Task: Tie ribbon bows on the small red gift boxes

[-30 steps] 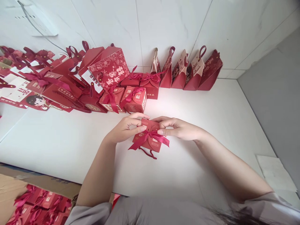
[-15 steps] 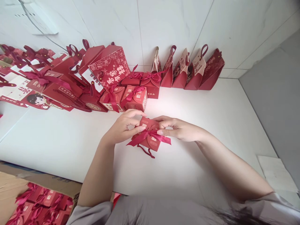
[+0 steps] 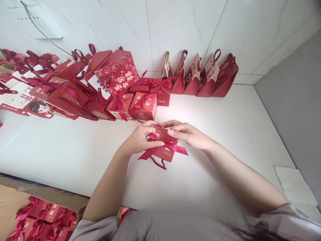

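A small red gift box [image 3: 164, 155] with pale gold lettering sits on the white table in front of me. A crimson ribbon bow [image 3: 175, 147] is tied across its top, and its tails stick out to both sides. From under the near side a dark red twisted cord [image 3: 157, 164] loops out onto the table. My left hand [image 3: 137, 140] grips the box from the left, its thumb pressed on the bow's knot and its fingers at the far side. Around the far right corner my right hand [image 3: 189, 135] is curled, with its thumb on top.
Red ribbon-tied boxes [image 3: 144, 107] stand just beyond my hands. Several handled triangular boxes [image 3: 227, 78] line the tiled wall. Gift bags and boxes [image 3: 60, 92] crowd the left side. At lower left, a cardboard carton [image 3: 67, 197] holds more red boxes.
The box has shifted slightly right. My left thumb has moved from the box's left part onto the bow's knot, and my right thumb has come off the ribbon toward the far edge.
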Demonstrator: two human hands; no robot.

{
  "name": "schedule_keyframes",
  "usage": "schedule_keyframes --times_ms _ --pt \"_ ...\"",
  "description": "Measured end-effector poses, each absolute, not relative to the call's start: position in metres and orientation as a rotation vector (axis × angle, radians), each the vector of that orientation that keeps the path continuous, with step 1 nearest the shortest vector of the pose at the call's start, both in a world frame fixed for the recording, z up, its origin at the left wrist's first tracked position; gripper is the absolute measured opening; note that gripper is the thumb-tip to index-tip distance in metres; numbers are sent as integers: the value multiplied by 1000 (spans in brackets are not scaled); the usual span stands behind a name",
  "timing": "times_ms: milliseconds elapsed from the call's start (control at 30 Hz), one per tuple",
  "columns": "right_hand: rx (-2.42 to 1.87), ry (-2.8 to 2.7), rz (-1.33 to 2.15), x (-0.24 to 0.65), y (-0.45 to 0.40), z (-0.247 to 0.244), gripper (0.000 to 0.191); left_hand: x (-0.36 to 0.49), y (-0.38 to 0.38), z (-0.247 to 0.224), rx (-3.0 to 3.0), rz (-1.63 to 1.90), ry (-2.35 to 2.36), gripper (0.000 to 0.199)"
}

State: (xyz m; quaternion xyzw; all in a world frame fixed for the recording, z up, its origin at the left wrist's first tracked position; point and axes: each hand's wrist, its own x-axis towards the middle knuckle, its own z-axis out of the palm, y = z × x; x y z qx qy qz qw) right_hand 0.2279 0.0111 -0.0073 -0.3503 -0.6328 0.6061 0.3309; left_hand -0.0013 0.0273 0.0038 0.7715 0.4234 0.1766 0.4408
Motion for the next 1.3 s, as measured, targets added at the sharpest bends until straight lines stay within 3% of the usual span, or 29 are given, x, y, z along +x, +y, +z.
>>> schedule_keyframes --times_ms 167,467,767,867,1000,1100,1167,1300 --pt "-958 -1757 1416 220 25 -2 37 -2 29 6 1909 393 1083 42" --pt "-682 -1830 1420 197 70 -20 62 0 27 12 2029 367 1088 40" --pt "-599 -1832 1431 202 62 -25 48 -9 33 8 1793 520 834 26" --pt "-698 -1818 1177 208 51 -17 33 -11 36 3 1679 550 812 29" --pt "-794 -1913 566 212 18 5 17 -11 37 0 1630 557 788 27" --pt "-741 -2250 209 204 -16 14 26 -12 37 1 1677 559 785 29" --pt "-698 -2426 -7 193 -35 9 15 -12 37 1 1709 558 806 32" --pt "-677 -2563 -323 174 -56 -14 19 -9 38 -3 1738 603 873 36"
